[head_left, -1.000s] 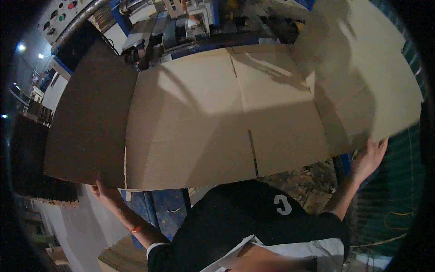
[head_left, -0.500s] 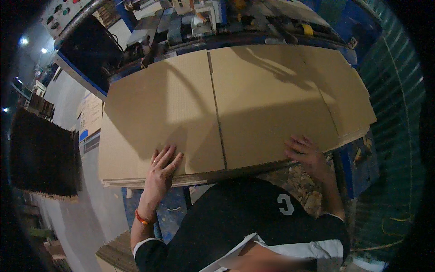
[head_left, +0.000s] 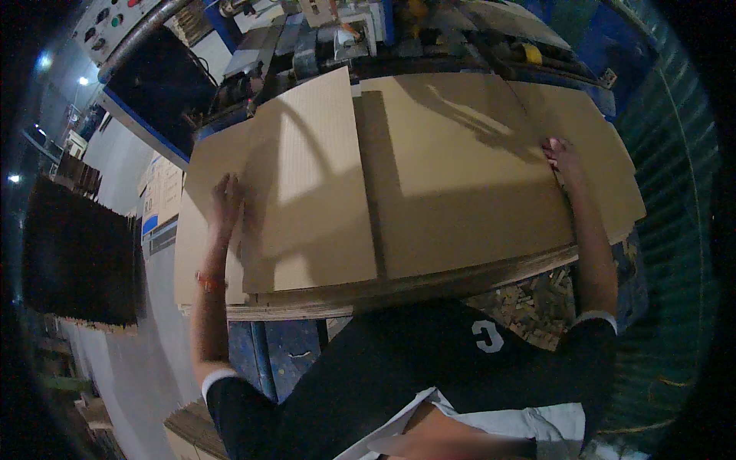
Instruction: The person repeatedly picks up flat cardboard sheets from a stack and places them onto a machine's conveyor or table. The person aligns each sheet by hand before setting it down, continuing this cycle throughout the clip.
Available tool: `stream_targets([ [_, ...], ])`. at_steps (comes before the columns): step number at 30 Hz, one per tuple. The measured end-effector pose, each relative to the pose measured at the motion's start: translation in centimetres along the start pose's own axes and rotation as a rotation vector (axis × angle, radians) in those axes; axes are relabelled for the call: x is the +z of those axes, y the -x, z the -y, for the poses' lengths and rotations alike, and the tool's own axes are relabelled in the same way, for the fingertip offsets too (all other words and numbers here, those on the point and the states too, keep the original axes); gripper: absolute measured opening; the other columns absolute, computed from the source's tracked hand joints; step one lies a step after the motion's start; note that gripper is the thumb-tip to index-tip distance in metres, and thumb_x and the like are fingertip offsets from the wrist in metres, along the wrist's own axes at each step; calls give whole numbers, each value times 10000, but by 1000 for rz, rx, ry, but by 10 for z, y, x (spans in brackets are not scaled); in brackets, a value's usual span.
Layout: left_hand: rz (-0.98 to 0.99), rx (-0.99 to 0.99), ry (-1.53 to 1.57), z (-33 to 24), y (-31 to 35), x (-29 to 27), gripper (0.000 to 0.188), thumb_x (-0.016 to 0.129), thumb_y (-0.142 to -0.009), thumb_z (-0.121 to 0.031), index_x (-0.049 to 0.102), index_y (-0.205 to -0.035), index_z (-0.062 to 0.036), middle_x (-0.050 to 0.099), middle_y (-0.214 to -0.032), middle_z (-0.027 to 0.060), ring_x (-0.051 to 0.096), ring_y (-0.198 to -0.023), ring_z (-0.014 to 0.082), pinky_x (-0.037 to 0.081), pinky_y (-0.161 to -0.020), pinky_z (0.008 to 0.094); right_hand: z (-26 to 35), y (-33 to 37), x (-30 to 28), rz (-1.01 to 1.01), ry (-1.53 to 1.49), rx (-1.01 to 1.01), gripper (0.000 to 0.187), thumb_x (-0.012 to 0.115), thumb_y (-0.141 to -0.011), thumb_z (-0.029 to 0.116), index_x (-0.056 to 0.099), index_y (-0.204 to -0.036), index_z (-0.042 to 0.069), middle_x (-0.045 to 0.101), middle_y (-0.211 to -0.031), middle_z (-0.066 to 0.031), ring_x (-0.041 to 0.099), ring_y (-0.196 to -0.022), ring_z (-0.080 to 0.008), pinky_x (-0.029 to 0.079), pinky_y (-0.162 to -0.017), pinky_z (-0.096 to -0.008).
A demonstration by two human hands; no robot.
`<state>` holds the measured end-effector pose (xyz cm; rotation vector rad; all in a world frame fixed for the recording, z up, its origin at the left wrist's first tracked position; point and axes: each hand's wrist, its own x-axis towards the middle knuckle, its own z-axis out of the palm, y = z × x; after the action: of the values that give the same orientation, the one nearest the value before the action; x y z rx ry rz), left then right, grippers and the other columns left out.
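Observation:
A wide brown cardboard sheet (head_left: 460,169) tops a stack of similar sheets, with a dark crease down its middle. Its left panel (head_left: 314,184) is raised, baring part of the sheet (head_left: 201,253) below. My left hand (head_left: 225,205) is upright at the raised panel's left edge, its fingers smeared by motion. Farther right, my right hand (head_left: 563,159) reaches over the stack to the line beside the right flap (head_left: 602,161). Its fingers are bent and somewhat apart, and whether they touch the board is hard to see.
A blue-framed machine (head_left: 337,46) stands behind the stack, with a control panel (head_left: 115,27) at the far left. A dark stack of board (head_left: 80,253) rises from the left floor. Cardboard scraps (head_left: 529,307) lie below the near edge. Green corrugated sheeting (head_left: 675,192) runs along the right.
Both hands have moved away from the near edge, the left up along the left side, the right farther out. The sheet's left panel has risen and its left edge has shifted rightward.

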<state>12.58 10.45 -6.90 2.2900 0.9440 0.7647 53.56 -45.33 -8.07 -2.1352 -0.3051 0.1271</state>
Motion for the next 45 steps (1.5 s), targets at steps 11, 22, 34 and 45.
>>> stream_targets([
  [11,57,5,-184,-8,-38,47,477,432,-894,-414,646,-981,4,615,-886,276,620,-870,372,456,-790,429,-46,-81,15,90,952,-237,393,473,-905,311,497,-1208,62,578,-1117,-160,571,-925,-303,472,-757,-357],
  [22,50,-42,-460,-34,-40,48,383,480,-873,-399,658,-982,-78,624,-895,233,601,-853,393,463,-781,463,-22,-84,26,15,737,20,450,474,-889,337,456,-1248,67,540,-1179,-193,550,-950,-411,451,-812,-424],
  [34,234,571,-329,-107,149,2,808,684,-725,-421,336,-1356,-55,374,-1375,169,322,-1294,329,116,-1083,522,44,169,-7,183,783,-418,948,761,-572,341,320,-1394,167,224,-1470,-112,195,-1343,-358,201,-1089,-448],
  [45,367,1000,-527,-110,118,-6,626,647,-750,-399,485,-1260,-74,490,-1285,108,450,-1205,282,347,-1006,450,46,128,-7,245,585,-388,886,778,-513,456,492,-1282,119,253,-1463,-96,134,-1367,-338,151,-1100,-453],
])
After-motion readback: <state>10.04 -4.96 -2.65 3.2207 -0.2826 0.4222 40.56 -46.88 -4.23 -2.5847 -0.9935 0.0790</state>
